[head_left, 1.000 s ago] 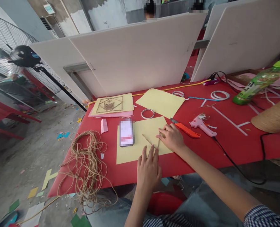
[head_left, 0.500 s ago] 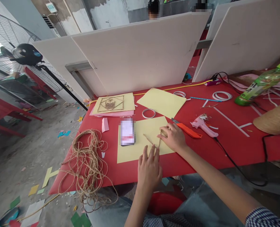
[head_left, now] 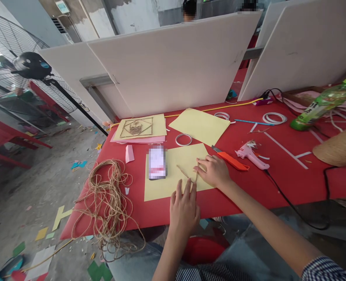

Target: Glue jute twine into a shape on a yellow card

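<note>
A short length of twine lies bent in a V on a yellow sheet of paper. My left hand rests with its fingers stretched out, their tips pressing near the bend of the twine. On the right side of the V, my right hand has thumb and fingers closed on the twine's other arm. A phone with a lit, blurred screen lies on the sheet's left part. Just right of my right hand is an orange utility knife, its blade end toward the sheet.
A loose heap of twine hangs over the red table's near left edge. Farther right lie a pink glue gun with its cord, a green bottle and a big twine spool. White boards stand behind.
</note>
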`<state>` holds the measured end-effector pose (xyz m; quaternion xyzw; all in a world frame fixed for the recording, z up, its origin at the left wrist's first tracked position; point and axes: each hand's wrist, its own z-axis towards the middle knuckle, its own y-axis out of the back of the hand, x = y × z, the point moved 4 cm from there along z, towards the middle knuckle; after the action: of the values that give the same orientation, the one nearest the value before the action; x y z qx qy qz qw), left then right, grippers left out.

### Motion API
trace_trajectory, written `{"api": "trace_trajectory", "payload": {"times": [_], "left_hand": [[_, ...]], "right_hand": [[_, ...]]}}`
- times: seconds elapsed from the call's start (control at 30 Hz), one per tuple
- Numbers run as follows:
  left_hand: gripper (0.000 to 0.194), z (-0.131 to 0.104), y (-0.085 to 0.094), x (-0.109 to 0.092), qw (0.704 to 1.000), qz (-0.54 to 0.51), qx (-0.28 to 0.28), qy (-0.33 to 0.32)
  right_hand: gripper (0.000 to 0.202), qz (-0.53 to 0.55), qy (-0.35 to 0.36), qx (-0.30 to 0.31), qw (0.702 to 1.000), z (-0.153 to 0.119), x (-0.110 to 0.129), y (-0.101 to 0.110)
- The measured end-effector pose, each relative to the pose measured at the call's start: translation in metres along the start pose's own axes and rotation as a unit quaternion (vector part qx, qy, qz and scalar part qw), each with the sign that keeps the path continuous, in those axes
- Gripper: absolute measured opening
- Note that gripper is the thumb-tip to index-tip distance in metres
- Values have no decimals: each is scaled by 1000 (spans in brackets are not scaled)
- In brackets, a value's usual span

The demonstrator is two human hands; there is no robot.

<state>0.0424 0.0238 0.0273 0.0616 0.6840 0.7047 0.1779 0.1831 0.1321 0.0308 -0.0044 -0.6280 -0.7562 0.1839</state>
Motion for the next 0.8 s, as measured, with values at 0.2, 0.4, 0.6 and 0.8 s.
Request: {"api": "trace_trajectory", "payload": {"times": [0.2,0.4,0.6,0.8], "left_hand": [[59,-1,0,0,1000,-1,1,-1],[60,-2,-2,1,1000,2,3,-1],[61,-2,-2,1,1000,6,1,-1],[60,-3,-2,0,1000,8,-5,-4]], "right_hand": [[43,14,-16,9,1000,-4,0,-3],[43,19,-19,4,1000,-4,-3,-7],[46,16,-4,9,1000,-5,-1,-5],[46,9,-14,10,1000,-5,-1,-6]]}}
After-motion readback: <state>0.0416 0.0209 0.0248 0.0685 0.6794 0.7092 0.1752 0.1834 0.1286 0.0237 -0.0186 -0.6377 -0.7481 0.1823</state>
